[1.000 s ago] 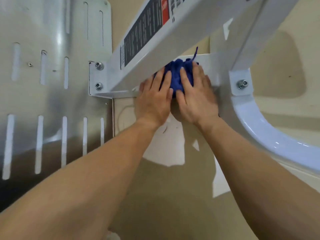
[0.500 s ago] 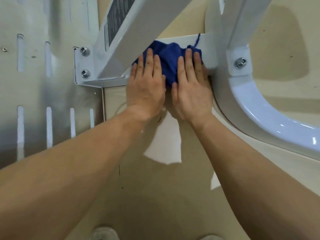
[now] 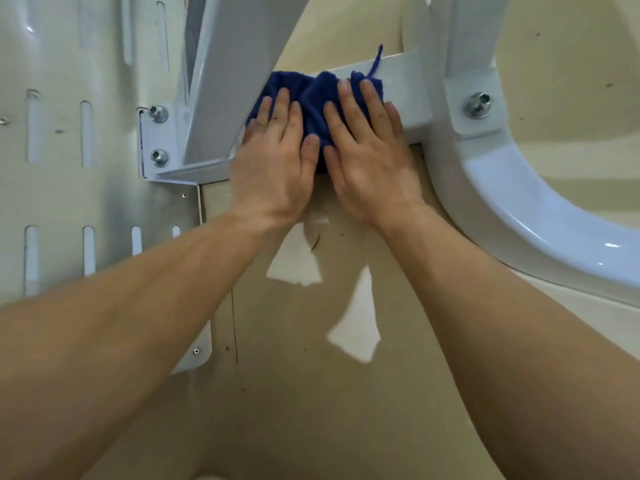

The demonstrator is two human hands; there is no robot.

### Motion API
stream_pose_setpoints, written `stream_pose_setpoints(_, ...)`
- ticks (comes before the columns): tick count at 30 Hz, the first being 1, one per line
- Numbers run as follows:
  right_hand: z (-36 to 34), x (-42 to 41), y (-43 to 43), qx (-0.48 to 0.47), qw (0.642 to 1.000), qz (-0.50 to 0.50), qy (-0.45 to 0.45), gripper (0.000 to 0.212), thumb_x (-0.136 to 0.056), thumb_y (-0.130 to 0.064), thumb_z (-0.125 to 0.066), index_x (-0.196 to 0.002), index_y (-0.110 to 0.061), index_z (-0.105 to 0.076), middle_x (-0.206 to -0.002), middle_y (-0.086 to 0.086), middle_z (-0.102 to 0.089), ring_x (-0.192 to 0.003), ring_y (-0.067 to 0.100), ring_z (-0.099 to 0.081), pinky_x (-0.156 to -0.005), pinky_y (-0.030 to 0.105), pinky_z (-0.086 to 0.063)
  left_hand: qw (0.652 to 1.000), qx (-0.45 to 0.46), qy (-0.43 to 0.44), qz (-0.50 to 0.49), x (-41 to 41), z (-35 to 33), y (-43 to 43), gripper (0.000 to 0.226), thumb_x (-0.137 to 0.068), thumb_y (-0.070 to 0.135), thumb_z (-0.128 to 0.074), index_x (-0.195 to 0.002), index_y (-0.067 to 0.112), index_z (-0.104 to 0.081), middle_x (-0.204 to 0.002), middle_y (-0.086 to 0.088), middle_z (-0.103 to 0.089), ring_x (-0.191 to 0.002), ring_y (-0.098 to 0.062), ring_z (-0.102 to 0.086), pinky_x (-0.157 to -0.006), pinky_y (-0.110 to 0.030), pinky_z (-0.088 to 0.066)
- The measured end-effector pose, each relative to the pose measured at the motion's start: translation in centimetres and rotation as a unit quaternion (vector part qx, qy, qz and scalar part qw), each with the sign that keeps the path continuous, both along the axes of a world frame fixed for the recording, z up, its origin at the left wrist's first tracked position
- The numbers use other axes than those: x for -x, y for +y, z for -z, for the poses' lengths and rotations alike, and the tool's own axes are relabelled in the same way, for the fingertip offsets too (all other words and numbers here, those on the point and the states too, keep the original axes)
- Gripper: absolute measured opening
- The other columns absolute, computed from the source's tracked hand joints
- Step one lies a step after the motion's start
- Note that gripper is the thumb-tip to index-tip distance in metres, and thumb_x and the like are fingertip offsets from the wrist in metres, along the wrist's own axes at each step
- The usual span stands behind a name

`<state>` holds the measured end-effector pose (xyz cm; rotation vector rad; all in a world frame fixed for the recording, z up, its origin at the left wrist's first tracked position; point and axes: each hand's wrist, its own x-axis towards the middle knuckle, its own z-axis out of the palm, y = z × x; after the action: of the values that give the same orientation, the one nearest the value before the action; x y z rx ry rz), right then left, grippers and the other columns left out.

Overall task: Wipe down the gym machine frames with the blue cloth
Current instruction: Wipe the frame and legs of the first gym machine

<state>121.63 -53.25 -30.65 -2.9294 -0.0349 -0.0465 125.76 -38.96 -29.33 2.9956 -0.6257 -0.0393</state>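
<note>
Leftmost, a slotted metal plate (image 3: 69, 174) fills the left of the frame, with a slanted white beam (image 3: 239, 64) bolted beside it. At centre, the left hand (image 3: 273, 164) and right hand (image 3: 370, 157) lie side by side. Their fingers are flat and straight, pressing the bunched blue cloth (image 3: 311, 95) onto the white crossbar (image 3: 405, 81). A curved white tube (image 3: 519, 209) sweeps down the right.

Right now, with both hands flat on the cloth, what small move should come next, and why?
Probably slide the blue cloth rightward along the white crossbar: the left hand and right hand press it flat there, and the stretch toward the bolted bracket lies uncovered.
</note>
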Motion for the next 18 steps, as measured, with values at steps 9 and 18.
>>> stream_pose_setpoints(9, 0.1, 1.8, 1.4, 0.018, 0.991, 0.126, -0.029, 0.054, -0.103, -0.024, -0.035, -0.149, 0.004, -0.034, -0.158, 0.025, -0.025, -0.150, 0.035, -0.020, -0.123, 0.045, -0.015, 0.999, -0.001, 0.004, 0.049, 2.1, 0.6, -1.8, 0.056, -0.104, 0.029, -0.022, -0.154, 0.003, -0.022, -0.162, -0.018, -0.018, -0.150, -0.034, -0.013, -0.123, -0.046, -0.017)
stream_pose_setpoints(18, -1.0, -1.7, -2.1, -0.032, 0.993, 0.093, 0.059, 0.058, -0.106, -0.023, -0.028, -0.157, -0.007, -0.005, -0.166, 0.010, 0.002, -0.153, 0.025, 0.007, -0.121, 0.037, 0.009, 0.995, 0.066, 0.012, 0.067, -2.3, 0.9, -3.1, 0.052, -0.105, 0.030, -0.024, -0.153, 0.010, -0.030, -0.161, -0.008, -0.025, -0.150, -0.025, -0.019, -0.122, -0.041, -0.021)
